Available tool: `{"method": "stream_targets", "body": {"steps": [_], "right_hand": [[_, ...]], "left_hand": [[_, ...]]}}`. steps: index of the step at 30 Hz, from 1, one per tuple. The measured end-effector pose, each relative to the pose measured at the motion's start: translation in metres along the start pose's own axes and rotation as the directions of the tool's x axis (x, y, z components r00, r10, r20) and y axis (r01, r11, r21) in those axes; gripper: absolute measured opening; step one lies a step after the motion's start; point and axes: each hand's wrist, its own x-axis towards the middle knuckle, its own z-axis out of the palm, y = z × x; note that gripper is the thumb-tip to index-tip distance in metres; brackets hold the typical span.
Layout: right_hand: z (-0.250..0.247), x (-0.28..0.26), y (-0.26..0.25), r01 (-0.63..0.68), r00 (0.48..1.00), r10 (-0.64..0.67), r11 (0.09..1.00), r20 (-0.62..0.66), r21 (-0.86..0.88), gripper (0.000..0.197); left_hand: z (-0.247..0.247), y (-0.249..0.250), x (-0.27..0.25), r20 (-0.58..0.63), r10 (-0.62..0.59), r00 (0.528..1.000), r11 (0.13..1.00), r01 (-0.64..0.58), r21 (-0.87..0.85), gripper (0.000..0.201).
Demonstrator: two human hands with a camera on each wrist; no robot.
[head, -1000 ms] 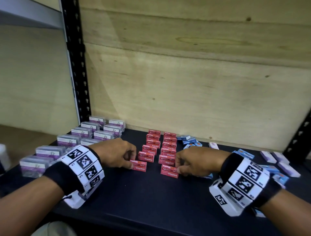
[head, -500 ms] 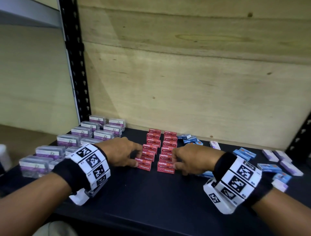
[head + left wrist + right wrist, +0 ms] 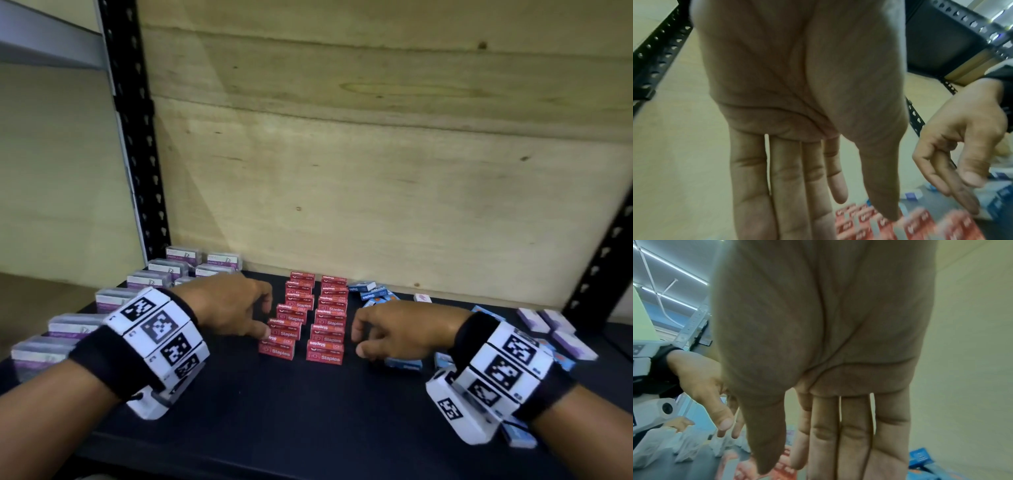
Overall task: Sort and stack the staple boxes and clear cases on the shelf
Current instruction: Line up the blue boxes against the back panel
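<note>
Two rows of red staple boxes run front to back mid-shelf, the left row (image 3: 284, 334) and the right row (image 3: 327, 337); they also show blurred in the wrist views (image 3: 916, 225) (image 3: 785, 467). My left hand (image 3: 263, 318) hovers at the left row's side, fingers straight and empty (image 3: 818, 178); whether it touches the boxes I cannot tell. My right hand (image 3: 363, 339) is apart from the right row, to its right, with straight fingers holding nothing (image 3: 828, 434). Clear cases (image 3: 73, 323) with purple labels stand in rows at the left.
Loose blue staple boxes (image 3: 371, 291) lie behind and under my right hand, one (image 3: 402, 363) by its thumb. Purple-and-white boxes (image 3: 561, 325) lie at the far right. The black shelf (image 3: 308, 411) has a wooden back panel (image 3: 376, 171) and black uprights (image 3: 137, 137) (image 3: 603, 260).
Both hands slid the two front red boxes back against their rows, then let go. The right hand has drawn away to the right; the left stays beside its row.
</note>
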Motion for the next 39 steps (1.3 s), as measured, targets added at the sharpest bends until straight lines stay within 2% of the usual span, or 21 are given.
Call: {"method": "stream_targets", "body": {"steps": [7,19,23,28,34,39], "right_hand": [[-0.028,-0.024,0.055,-0.097,0.986,0.094,0.995,-0.140,-0.018,0.014],[-0.036,-0.081,0.185,-0.391,0.905,0.385,0.920,-0.180,0.004,0.016],[-0.033,-0.092,0.212,-0.415,0.894,0.416,0.909,-0.164,0.046,0.016],[-0.033,-0.079,0.222,-0.336,0.931,0.339,0.941,-0.136,0.048,0.023],[-0.034,-0.044,0.212,-0.271,0.961,0.272,0.962,-0.048,0.019,0.039],[-0.032,-0.025,0.203,-0.275,0.961,0.276,0.961,0.035,-0.019,0.047]], "left_hand": [[-0.038,0.044,0.020,-0.093,0.131,0.987,0.990,-0.127,0.053,0.029],[-0.041,0.146,0.109,-0.022,0.375,0.927,0.918,-0.368,0.147,0.028],[-0.036,0.176,0.143,0.026,0.395,0.918,0.897,-0.391,0.205,0.030],[-0.030,0.208,0.183,0.060,0.402,0.914,0.866,-0.400,0.299,0.041],[-0.017,0.221,0.224,0.108,0.305,0.946,0.864,-0.323,0.386,0.063],[-0.015,0.224,0.239,0.153,0.264,0.952,0.880,-0.303,0.365,0.051]]}}
